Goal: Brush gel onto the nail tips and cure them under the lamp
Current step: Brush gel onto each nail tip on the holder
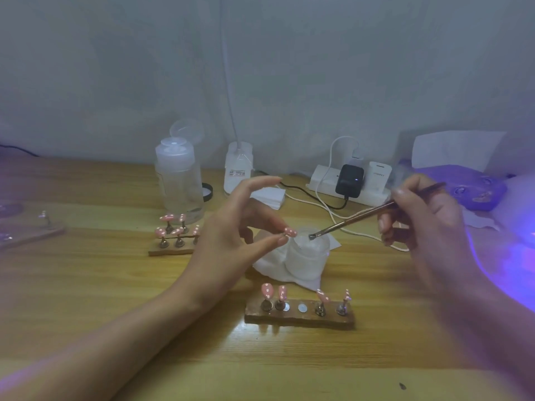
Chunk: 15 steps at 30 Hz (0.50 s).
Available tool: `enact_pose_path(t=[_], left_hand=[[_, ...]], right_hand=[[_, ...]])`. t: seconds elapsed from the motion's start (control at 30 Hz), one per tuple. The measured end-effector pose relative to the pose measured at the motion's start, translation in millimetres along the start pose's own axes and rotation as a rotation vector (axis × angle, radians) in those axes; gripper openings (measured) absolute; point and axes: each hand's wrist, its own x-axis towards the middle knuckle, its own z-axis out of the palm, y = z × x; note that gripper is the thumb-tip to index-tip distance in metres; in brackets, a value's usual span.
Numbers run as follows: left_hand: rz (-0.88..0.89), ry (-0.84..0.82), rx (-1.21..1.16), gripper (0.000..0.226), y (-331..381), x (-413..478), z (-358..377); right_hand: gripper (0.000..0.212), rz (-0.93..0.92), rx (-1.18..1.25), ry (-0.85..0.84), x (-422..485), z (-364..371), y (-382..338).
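My left hand (231, 227) pinches a pink nail tip with white dots (290, 231) between thumb and a finger, just left of a frosted gel jar (307, 256). My right hand (425, 215) grips a thin brush (356, 217) whose bristles dip into the jar's open top. A near wooden holder (299, 316) carries several pink dotted tips on stands, with two bare metal spots in its middle. A second holder (170, 250) with several pink tips stands behind my left hand. Purple light from the lamp (518, 256) glows at the right edge.
The jar rests on a white wipe (272, 267) on the wooden table (115, 285). At the back stand a clear pump bottle (178, 180), a white bottle (238, 169), a pad stack (267, 195), and a power strip (347, 183) with cables. A purple case (463, 189) lies far right.
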Motion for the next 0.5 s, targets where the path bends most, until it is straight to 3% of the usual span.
enact_pose_path(t=[0.3, 0.5], left_hand=[[-0.018, -0.015, 0.025, 0.053, -2, -4, 2], [-0.013, -0.003, 0.039, 0.052, 0, -5, 3]], right_hand=[[0.035, 0.221, 0.239, 0.119, -13, 2, 19], [0.017, 0.25, 0.265, 0.055, -14, 3, 19]])
